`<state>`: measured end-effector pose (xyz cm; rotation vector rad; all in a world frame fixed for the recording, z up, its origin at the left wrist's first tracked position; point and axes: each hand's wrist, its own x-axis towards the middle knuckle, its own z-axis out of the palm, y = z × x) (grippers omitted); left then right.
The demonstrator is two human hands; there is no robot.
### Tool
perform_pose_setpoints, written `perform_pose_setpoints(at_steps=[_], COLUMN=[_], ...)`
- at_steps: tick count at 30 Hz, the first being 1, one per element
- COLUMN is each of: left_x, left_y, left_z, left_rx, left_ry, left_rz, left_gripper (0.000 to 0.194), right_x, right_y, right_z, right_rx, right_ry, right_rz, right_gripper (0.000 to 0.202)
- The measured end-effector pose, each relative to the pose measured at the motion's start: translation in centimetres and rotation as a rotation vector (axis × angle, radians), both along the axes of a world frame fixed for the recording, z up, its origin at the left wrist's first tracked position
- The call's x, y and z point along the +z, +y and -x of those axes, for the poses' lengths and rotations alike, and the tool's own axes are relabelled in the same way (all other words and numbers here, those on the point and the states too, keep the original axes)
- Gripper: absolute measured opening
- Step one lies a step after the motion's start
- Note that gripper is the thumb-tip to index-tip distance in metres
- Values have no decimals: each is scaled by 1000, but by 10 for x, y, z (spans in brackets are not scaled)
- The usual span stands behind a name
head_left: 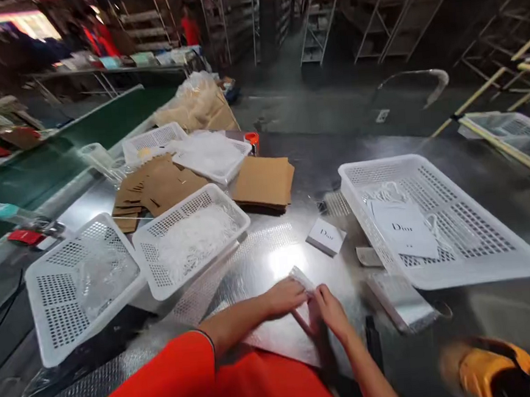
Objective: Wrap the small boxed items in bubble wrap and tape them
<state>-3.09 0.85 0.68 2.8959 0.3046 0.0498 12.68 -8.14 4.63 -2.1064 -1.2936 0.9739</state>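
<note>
Both of my hands meet over the metal table near its front edge. My left hand (287, 297), fingers closed, grips the folded end of a pale bubble wrap piece (300, 276). Close beside it, my right hand (331, 311) pinches the same piece. What lies inside the wrap, if anything, is hidden. A larger bubble wrap sheet (276, 341) spreads flat below my hands. Just beyond them stands a small white Dior box (327, 236). To the right rests a wrapped white packet (404, 304), near a small flat grey-white piece (368, 256).
A white basket (486, 270) at right holds a Dior bag (402, 227). Left are a basket of shredded filler (150, 284) and another basket (43, 326). Flat cardboard (261, 183), a tape dispenser (26, 232) and a red-topped can (252, 141) lie behind. An orange-and-black object (489, 367) blurs at lower right.
</note>
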Motion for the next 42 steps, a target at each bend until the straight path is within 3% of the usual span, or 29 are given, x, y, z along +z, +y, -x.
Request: perform_pose_setpoints(at_steps=[2, 5, 7, 10, 14, 18, 21, 25, 27, 29, 31, 33, 35, 38, 42], left_x=[-7, -11, -9, -8, -14, -23, -22, -5, 5, 10, 8, 3, -1, -4, -3], left_y=[-12, -28, -31, -24, -8, 7, 21, 28, 19, 3, -17, -34, -45, -48, -46], left_z=[6, 10, 8, 5, 5, 5, 11, 29, 36, 38, 35, 28, 21, 14, 16], left_rx=[321, 853, 1042, 1133, 1061, 960, 937, 974, 894, 574, 191, 10, 65, 97, 50], left_ry=[-30, -88, -91, -38, -14, -83, -111, -177, -212, -190, -119, -57, -25, 33, 97], left_rz=[61, 171, 295, 556, 760, 777, 728, 527, 446, 356, 195, 11, -98, -135, -105], left_gripper=[27, 69, 90, 98, 75, 43, 16, 32, 33, 36, 26, 21, 25, 28, 29], right_x=[-3, -9, -15, -27, -43, -56, -64, -70, -72, -73, -76, -79, -83, -86, -73], right_y=[-10, -24, -30, -38, -45, -49, -50, -52, -54, -57, -59, -61, -61, -62, -83], right_z=[7, 21, 29, 37, 45, 59, 69, 71, 63, 46, 25, 7, 0, 9, 28], right_rx=[33, 89, 135, 247, 400, 396, 372, 377, 403, 465, 547, 612, 627, 558, 455], right_ry=[-9, -67, -127, -294, -559, -782, -909, -975, -977, -959, -933, -899, -859, -823, -826], right_rz=[-30, -49, -77, -126, -165, -212, -267, -345, -377, -426, -492, -546, -566, -545, -461], right_gripper=[38, 40, 37, 38, 39, 38, 47, 49, 49, 49, 49, 49, 48, 51, 52])
